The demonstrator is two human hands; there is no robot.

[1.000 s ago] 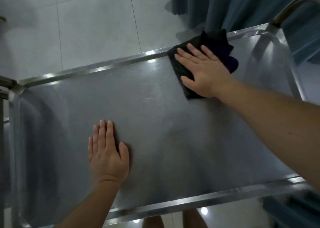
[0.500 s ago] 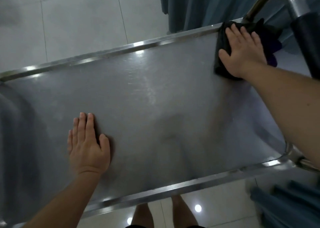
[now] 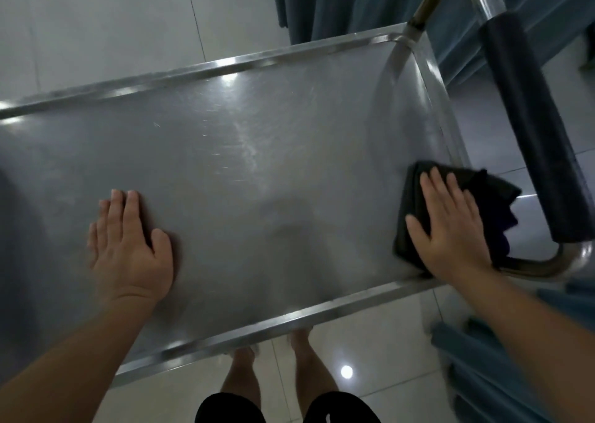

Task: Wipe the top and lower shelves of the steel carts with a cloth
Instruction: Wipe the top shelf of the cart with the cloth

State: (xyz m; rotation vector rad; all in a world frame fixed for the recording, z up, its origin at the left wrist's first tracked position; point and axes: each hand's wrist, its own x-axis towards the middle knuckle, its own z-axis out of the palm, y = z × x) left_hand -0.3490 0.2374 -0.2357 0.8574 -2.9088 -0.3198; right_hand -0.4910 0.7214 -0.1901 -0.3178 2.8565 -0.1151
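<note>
1. The cloth (image 3: 457, 210) lies flat on the top shelf (image 3: 257, 171) of the cart, at its right end, close to the near right corner. A part of the cloth hangs over the right rim, toward the handle (image 3: 528, 126).
2. The right hand (image 3: 450, 226) lies directly on the cloth, so the cloth is under the palm and shows on both sides of it. The fingers are straight and press it down; they do not curl around it.
3. The left hand (image 3: 128, 245) rests flat on bare steel near the left part of the shelf, with the fingers together and holding nothing. I think it steadies the cart.
4. The long axis of the shelf runs left to right. The unwiped-looking surface lies to the left of the cloth, between the two hands, so the right hand is the one that works and the left is well apart from the cloth.
5. My judgement: the next stroke should go left along the near rim, and the hanging edge could catch on the rim or the handle post.
6. No lower shelf is visible here.
</note>
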